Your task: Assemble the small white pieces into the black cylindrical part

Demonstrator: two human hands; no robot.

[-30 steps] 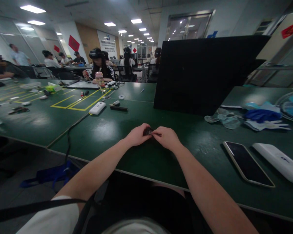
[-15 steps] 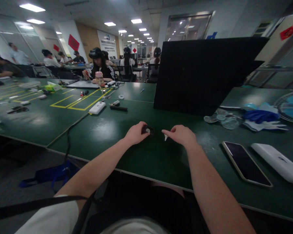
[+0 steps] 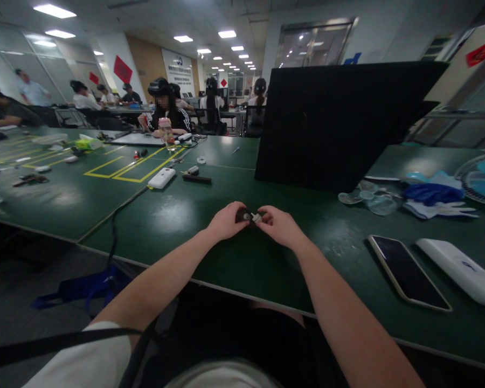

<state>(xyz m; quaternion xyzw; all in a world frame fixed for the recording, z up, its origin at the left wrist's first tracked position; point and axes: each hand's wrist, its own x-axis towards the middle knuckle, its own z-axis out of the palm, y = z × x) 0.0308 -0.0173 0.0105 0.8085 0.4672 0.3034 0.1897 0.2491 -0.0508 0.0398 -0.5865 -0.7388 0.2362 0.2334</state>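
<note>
My left hand (image 3: 226,221) is closed around a small dark round part (image 3: 243,216) with a pale centre, resting on the green table (image 3: 178,215). My right hand (image 3: 281,225) is pinched on a tiny white piece (image 3: 256,217) and holds it right against the dark part. Both hands meet at the middle of the table in front of me.
A phone (image 3: 408,271) and a white oblong case (image 3: 461,269) lie at the right. Blue gloves (image 3: 432,193) and clear lids sit beyond them, beside a fan (image 3: 483,178). A black board (image 3: 331,124) stands behind my hands. A white device (image 3: 161,178) lies at left. People sit at far tables.
My right hand, which had pulled away to the right with the white piece, has come back to the dark part in my left hand.
</note>
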